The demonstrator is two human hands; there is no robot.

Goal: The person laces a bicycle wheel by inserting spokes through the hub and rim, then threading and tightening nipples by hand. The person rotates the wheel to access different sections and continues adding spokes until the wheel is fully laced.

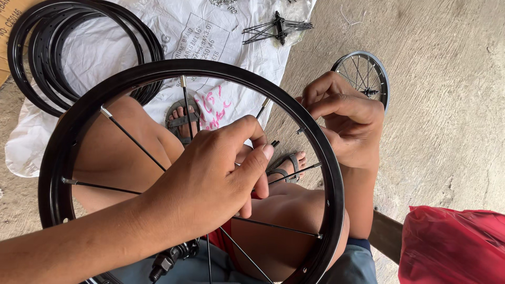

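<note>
Spokes fan out from under the left hand (pixel 210 179), which sits in the middle of a black wheel rim (pixel 326 173) resting across the person's bare knees. That hand is curled, fingers pressed together over the hub region, pinching the inner ends of thin black spokes (pixel 134 142); the hub itself is hidden beneath the palm. Just below the wrist, a black axle end (pixel 168 260) sticks out toward the lap.

Beyond the fingertips of the left hand, across the rim's far edge, the right hand (pixel 347 121) is folded over the rim, thumb and forefinger pinched close at a small spoke nipple (pixel 301 130) on the inner side. Whether they actually grip it I cannot tell, the knuckles cover it.

Past the right hand's knuckles, a small finished wheel with silver spokes (pixel 363 76) lies on the concrete floor (pixel 447 105). Under that hand's forearm, near the elbow, sits a red plastic bag (pixel 452 247).

Farther out from the left hand, through the rim, sandalled feet (pixel 181 121) rest on a white woven sack (pixel 210 31) spread on the floor. On the sack, up beyond the left forearm, is a stack of bare black rims (pixel 31 68), and well away at the sack's far edge a loose hub with a bundle of spokes (pixel 279 26).
</note>
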